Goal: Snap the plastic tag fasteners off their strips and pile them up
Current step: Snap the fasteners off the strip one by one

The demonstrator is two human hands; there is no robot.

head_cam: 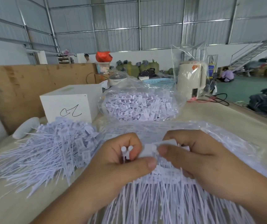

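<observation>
Hands meet near the middle of the worktop [226, 117], close together: the left hand [123, 160] grips a white strip [125, 153] with its fingers curled round it, and the right hand [192, 156] pinches a white tag fastener [149, 151] between thumb and fingers, just beside the left thumb. Under both hands lies a spread of fastener strips [166, 196] on a clear plastic bag [236, 143], its thin tails pointing to the near edge. To the left lies a loose pile of fasteners [53, 149], and farther off are a white box [69, 104] and a second bag of fasteners [139, 105].
</observation>
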